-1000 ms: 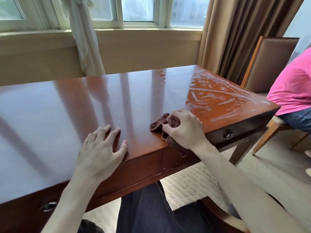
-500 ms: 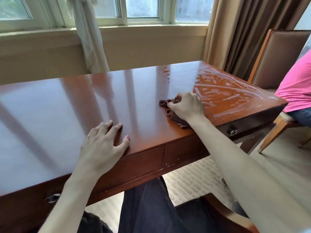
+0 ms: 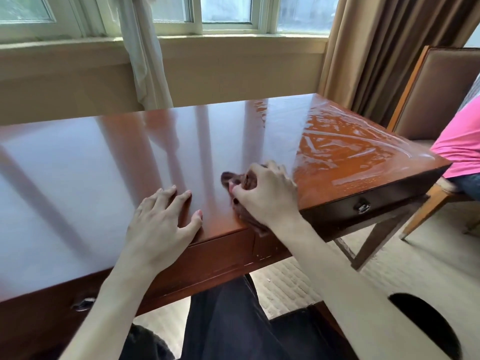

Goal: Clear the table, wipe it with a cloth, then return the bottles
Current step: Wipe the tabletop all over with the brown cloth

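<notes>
The right hand (image 3: 265,194) has its grip closed around a dark brown cloth (image 3: 239,179), bunched under the curled fingers and lying on the desk (image 3: 104,165) near its front edge. The left hand (image 3: 161,222) lies flat on the desk just beside the cloth, fingers straight and a little spread. Beyond the cloth, toward the far right corner of the desk, wet streaks (image 3: 345,149) shine. A chair (image 3: 436,92) stands past that corner.

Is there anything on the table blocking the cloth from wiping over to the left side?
Only the left hand, which rests flat on the table just left of the cloth that the right hand grips. Beyond it, no objects show on that side.
</notes>
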